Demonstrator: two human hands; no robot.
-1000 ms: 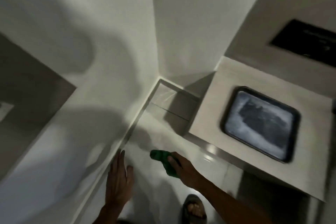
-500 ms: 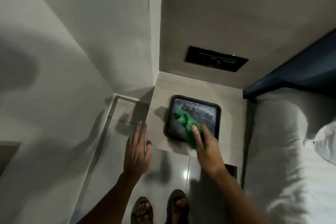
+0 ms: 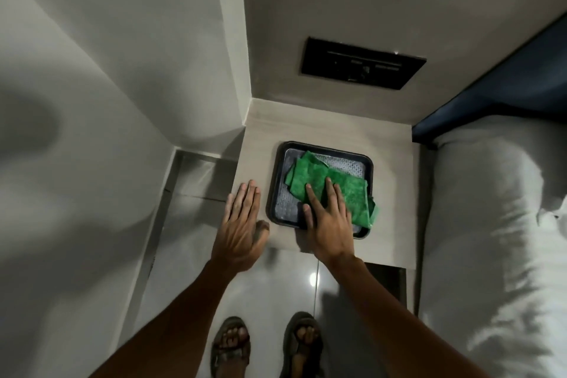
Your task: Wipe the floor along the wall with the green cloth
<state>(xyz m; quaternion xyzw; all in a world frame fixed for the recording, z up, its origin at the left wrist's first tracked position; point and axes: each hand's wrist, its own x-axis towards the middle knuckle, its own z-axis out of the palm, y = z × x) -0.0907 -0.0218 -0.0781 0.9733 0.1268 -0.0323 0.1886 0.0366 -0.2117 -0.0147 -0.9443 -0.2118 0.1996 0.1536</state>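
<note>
The green cloth (image 3: 310, 175) lies spread out in a black tray (image 3: 274, 190) on a low beige bedside table (image 3: 392, 193). My right hand (image 3: 328, 221) rests flat on the cloth's near part, fingers apart, with one cloth corner hanging over the tray's right rim. My left hand (image 3: 242, 224) is open and empty, fingers together, at the table's left front corner. The glossy tiled floor (image 3: 190, 239) runs along the white wall (image 3: 92, 101) at the left, with a skirting strip (image 3: 159, 224) at its foot.
A bed with white bedding (image 3: 491, 224) fills the right side, tight against the table. A black switch panel (image 3: 362, 63) sits on the wall above the table. My sandalled feet (image 3: 230, 344) stand on the tiles at the bottom, in the narrow strip between wall and bed.
I rose from the floor corner and carried the cloth in my right hand up to the tray. The cloth now lies spread in the tray under my flat right hand.
</note>
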